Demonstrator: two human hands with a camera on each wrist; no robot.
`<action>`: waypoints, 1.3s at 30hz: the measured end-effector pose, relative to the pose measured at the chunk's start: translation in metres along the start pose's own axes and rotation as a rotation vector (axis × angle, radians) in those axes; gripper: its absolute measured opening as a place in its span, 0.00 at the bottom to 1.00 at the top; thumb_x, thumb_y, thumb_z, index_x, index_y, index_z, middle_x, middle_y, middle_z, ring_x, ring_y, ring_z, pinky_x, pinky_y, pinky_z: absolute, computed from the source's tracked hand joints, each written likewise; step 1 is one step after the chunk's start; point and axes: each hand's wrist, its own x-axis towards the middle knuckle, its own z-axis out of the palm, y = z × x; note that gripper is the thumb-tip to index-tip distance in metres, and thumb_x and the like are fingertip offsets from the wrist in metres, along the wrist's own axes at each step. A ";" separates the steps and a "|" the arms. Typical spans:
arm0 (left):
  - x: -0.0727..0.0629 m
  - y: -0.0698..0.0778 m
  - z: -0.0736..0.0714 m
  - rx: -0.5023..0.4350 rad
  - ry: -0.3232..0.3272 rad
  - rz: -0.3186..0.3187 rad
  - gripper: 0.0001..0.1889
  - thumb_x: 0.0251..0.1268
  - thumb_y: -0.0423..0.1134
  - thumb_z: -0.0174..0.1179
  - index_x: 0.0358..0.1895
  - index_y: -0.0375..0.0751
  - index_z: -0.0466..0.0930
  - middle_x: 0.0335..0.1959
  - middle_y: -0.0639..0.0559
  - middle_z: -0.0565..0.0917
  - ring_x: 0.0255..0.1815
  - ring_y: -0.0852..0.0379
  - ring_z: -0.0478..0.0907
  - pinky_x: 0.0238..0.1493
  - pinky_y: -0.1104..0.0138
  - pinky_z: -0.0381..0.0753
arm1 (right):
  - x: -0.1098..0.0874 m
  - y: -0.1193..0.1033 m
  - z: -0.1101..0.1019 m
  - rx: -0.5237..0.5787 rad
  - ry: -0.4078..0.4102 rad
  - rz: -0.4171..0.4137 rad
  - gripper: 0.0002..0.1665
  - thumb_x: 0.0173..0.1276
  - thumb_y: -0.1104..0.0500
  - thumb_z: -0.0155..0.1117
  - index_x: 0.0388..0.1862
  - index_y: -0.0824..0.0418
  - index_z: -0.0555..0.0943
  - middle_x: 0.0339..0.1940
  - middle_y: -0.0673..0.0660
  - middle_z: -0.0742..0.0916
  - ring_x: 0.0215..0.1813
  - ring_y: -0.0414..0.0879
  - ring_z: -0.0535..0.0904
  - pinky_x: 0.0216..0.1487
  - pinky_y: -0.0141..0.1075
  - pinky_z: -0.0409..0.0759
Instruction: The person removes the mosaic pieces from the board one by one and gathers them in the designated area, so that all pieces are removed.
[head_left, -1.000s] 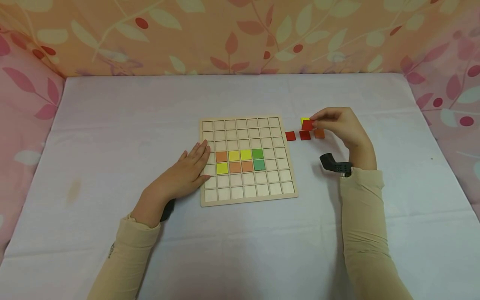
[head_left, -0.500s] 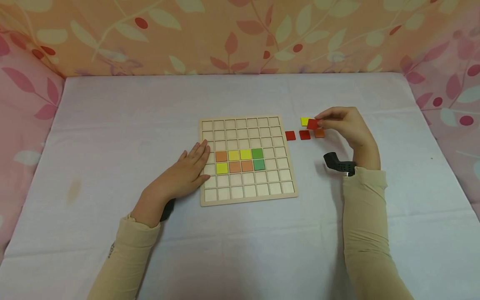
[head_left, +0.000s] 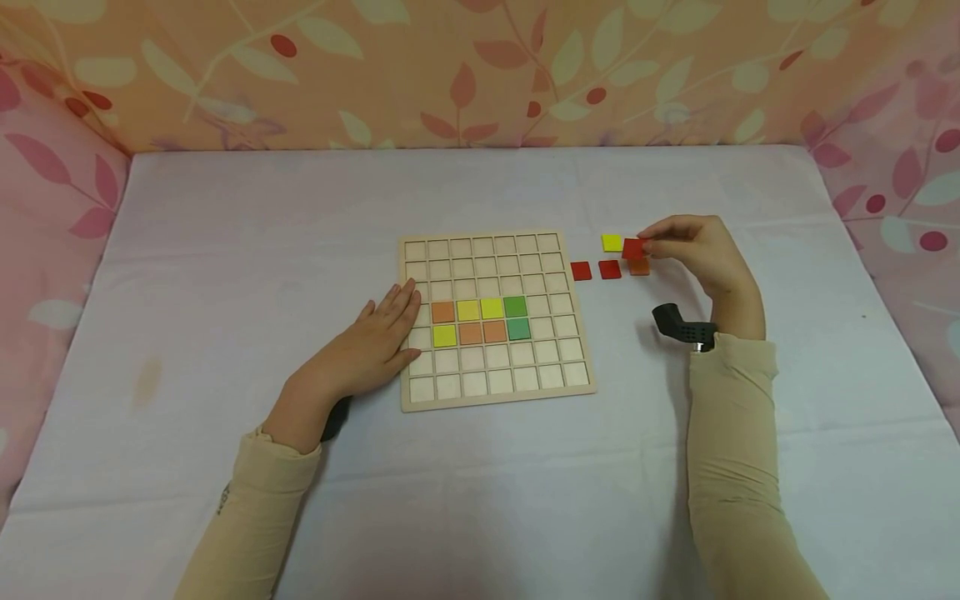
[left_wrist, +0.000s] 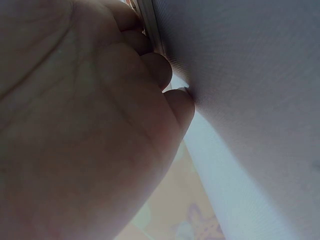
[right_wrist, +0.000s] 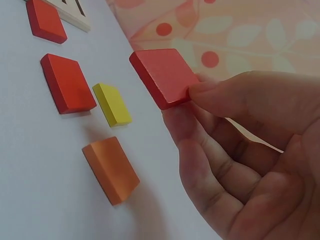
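Between thumb and fingers my right hand (head_left: 693, 250) pinches a red square tile (right_wrist: 165, 77), raised above the table. Just below and beside it lie a yellow tile (head_left: 612, 242), an orange tile (right_wrist: 112, 170) and two more red tiles, the middle one (head_left: 610, 269) and the one nearest the board (head_left: 581, 271). My left hand (head_left: 363, 350) rests with straight fingers on the left edge of the wooden grid board (head_left: 498, 402). In the board's middle rows sit orange, yellow and green tiles, among them a green tile (head_left: 515, 307). In the left wrist view the palm hides most of the board.
A white cloth (head_left: 525, 500) covers the table. Floral fabric (head_left: 480, 75) stands along the back, with pink floral panels at both sides. A black wrist camera (head_left: 678, 325) sits at the right wrist, over the cloth right of the board.
My right hand has moved slightly right with the red tile, uncovering the yellow tile and overlapping the orange one in the head view. The left hand and board stay put.
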 end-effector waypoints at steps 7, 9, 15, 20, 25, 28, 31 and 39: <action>0.000 0.001 0.000 -0.004 0.003 -0.002 0.38 0.73 0.43 0.48 0.73 0.29 0.37 0.75 0.38 0.34 0.75 0.44 0.31 0.70 0.45 0.38 | -0.001 0.004 -0.005 0.008 0.013 -0.006 0.07 0.60 0.69 0.65 0.37 0.66 0.86 0.28 0.43 0.86 0.38 0.40 0.78 0.39 0.27 0.73; 0.000 0.000 0.000 -0.003 0.003 -0.001 0.38 0.73 0.43 0.48 0.73 0.29 0.37 0.75 0.38 0.34 0.75 0.44 0.31 0.70 0.45 0.38 | -0.001 0.005 -0.006 0.019 0.014 -0.009 0.07 0.60 0.70 0.65 0.37 0.66 0.86 0.28 0.43 0.86 0.37 0.40 0.78 0.39 0.26 0.73; 0.001 0.001 0.001 -0.004 0.005 -0.001 0.38 0.73 0.43 0.48 0.73 0.29 0.37 0.75 0.38 0.34 0.75 0.44 0.31 0.70 0.46 0.38 | -0.003 0.008 -0.010 0.023 0.021 0.002 0.07 0.60 0.70 0.65 0.37 0.65 0.87 0.28 0.43 0.86 0.36 0.39 0.79 0.39 0.26 0.74; 0.001 0.002 0.000 -0.007 0.003 0.002 0.38 0.73 0.43 0.48 0.73 0.29 0.36 0.75 0.39 0.34 0.75 0.44 0.31 0.70 0.46 0.38 | -0.004 0.008 -0.014 0.025 0.020 0.018 0.07 0.61 0.69 0.65 0.36 0.64 0.87 0.28 0.43 0.86 0.35 0.38 0.79 0.39 0.25 0.75; 0.002 0.001 0.000 -0.001 0.003 0.000 0.38 0.73 0.43 0.48 0.73 0.29 0.36 0.75 0.39 0.34 0.75 0.45 0.31 0.70 0.46 0.38 | -0.005 0.009 -0.016 0.031 0.019 0.025 0.07 0.61 0.69 0.64 0.36 0.64 0.87 0.28 0.44 0.87 0.34 0.38 0.79 0.38 0.24 0.76; 0.001 0.001 0.000 0.000 0.002 -0.001 0.38 0.73 0.43 0.49 0.73 0.29 0.37 0.75 0.39 0.34 0.75 0.44 0.31 0.70 0.46 0.38 | -0.005 0.010 -0.017 0.045 0.021 0.024 0.07 0.61 0.70 0.64 0.36 0.64 0.87 0.28 0.44 0.87 0.35 0.38 0.79 0.38 0.24 0.76; 0.001 0.001 0.000 -0.003 -0.001 -0.002 0.38 0.73 0.43 0.49 0.73 0.29 0.37 0.75 0.38 0.34 0.75 0.44 0.31 0.70 0.46 0.38 | -0.005 0.012 -0.018 0.058 0.027 0.024 0.08 0.61 0.71 0.63 0.36 0.64 0.87 0.28 0.44 0.87 0.36 0.38 0.79 0.38 0.24 0.77; 0.000 0.001 0.000 -0.008 -0.004 -0.003 0.38 0.73 0.43 0.48 0.73 0.29 0.37 0.75 0.38 0.34 0.75 0.44 0.31 0.70 0.45 0.38 | -0.006 0.015 -0.022 0.027 0.050 0.039 0.09 0.62 0.70 0.63 0.36 0.62 0.88 0.29 0.42 0.86 0.38 0.38 0.78 0.38 0.23 0.77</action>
